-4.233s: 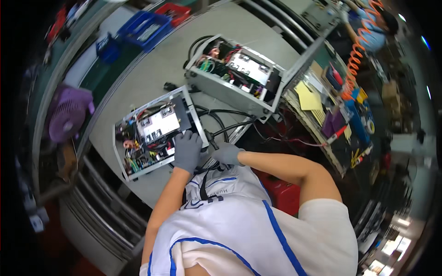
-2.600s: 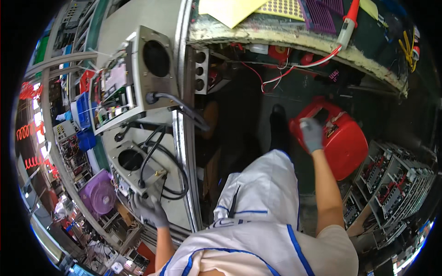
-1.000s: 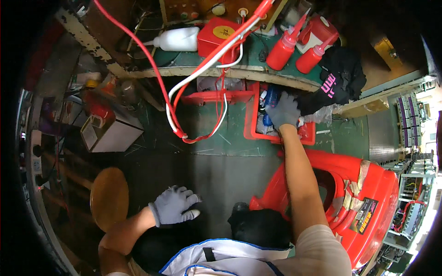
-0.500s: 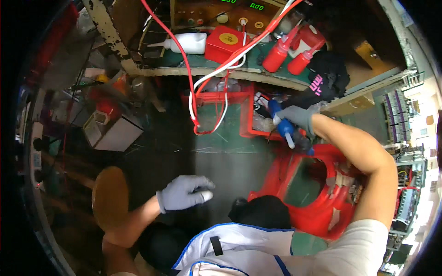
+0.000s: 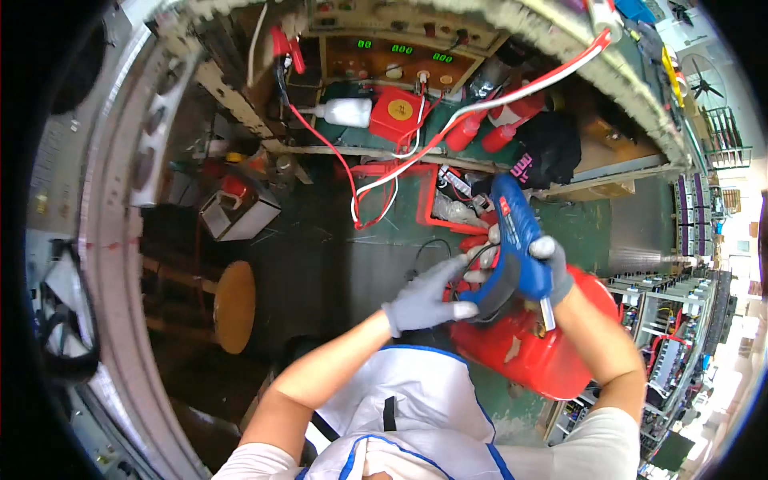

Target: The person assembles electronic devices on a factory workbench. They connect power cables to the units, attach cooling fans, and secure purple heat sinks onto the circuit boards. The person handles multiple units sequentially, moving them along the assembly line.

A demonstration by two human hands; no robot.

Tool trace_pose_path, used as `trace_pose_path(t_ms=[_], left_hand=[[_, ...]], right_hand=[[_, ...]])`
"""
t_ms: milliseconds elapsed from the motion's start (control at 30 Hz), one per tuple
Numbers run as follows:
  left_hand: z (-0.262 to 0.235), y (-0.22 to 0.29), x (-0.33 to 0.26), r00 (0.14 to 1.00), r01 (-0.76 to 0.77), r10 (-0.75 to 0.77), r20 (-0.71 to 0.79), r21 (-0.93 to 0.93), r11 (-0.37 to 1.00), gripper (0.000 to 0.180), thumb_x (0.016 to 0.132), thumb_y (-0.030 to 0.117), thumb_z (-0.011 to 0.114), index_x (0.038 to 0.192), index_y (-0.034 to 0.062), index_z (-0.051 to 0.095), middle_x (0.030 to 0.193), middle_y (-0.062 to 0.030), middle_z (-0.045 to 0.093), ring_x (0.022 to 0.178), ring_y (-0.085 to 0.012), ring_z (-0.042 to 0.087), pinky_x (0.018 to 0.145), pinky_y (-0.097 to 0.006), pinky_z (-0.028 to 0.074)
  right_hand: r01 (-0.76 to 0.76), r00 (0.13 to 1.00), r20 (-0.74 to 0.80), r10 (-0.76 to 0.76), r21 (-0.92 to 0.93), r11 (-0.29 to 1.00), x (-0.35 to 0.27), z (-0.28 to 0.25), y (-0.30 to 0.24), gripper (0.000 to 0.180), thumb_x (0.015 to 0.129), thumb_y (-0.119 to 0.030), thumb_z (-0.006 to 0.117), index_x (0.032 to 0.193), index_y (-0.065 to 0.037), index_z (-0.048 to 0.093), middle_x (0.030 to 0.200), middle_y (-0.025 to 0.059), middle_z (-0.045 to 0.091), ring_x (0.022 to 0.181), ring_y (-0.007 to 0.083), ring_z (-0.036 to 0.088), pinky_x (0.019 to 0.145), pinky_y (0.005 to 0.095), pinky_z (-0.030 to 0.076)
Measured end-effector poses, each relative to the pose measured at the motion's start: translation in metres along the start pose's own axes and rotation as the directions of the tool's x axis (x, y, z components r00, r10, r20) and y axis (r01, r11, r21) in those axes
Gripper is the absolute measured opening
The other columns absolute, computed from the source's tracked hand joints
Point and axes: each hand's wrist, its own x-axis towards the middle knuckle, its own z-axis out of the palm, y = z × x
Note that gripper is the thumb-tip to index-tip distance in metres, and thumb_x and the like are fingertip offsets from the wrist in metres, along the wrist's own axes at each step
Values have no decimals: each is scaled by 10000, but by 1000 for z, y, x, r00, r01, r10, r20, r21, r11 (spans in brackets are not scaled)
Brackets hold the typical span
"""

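Observation:
In my right hand (image 5: pixel 560 276), gloved in grey with pale fingertips, is a blue gun-shaped tool (image 5: pixel 516 228) with a dark grip and a narrow pale tip (image 5: pixel 547 314). The thumb lies along one side of its body and the fingertips wrap round the other. My left hand (image 5: pixel 424 300), also gloved, reaches in beside the grip with fingers stretched and thumb apart. Whether it touches the grip I cannot tell. A thin black cord (image 5: pixel 426 243) loops near its fingers. Below the tool lies a large red rounded casing (image 5: pixel 532 352), partly covered by my arm and the tool.
A red tray (image 5: pixel 424 200) with bagged parts lies ahead. Red and white cables (image 5: pixel 353 204) hang down from the shelf. The shelf carries a white bottle (image 5: pixel 350 112), a red box (image 5: pixel 396 116), red bottles (image 5: pixel 500 138) and black cloth (image 5: pixel 552 148). At left stands a round wooden stool (image 5: pixel 235 308).
My right hand has brought the blue tool nearer and turned it. My left hand has moved right and forward to beside the grip. The view has shifted, and the red casing sits differently.

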Motion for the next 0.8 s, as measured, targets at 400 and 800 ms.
trace_pose_path(t_ms=[400, 800], left_hand=[[64, 131, -187, 777, -171, -499, -385, -891, 421, 336, 991, 302, 445, 1043, -11, 554, 838, -105, 605, 654, -150, 560, 510, -253, 439], [73, 107, -408, -54, 59, -921, -385, -922, 382, 374, 963, 466, 391, 779, 184, 554, 519, 48, 382, 409, -103, 317, 373, -260, 229]], right_hand=[[415, 867, -293, -402, -22, 910, -151, 181, -65, 550, 656, -413, 664, 1032, -26, 558, 1116, 237, 602, 1062, 404, 576, 961, 560, 433], [517, 256, -251, -934, -781, 351, -256, 287, -337, 400, 766, -328, 654, 992, -3, 596, 841, 97, 597, 759, 187, 579, 744, 323, 478]])
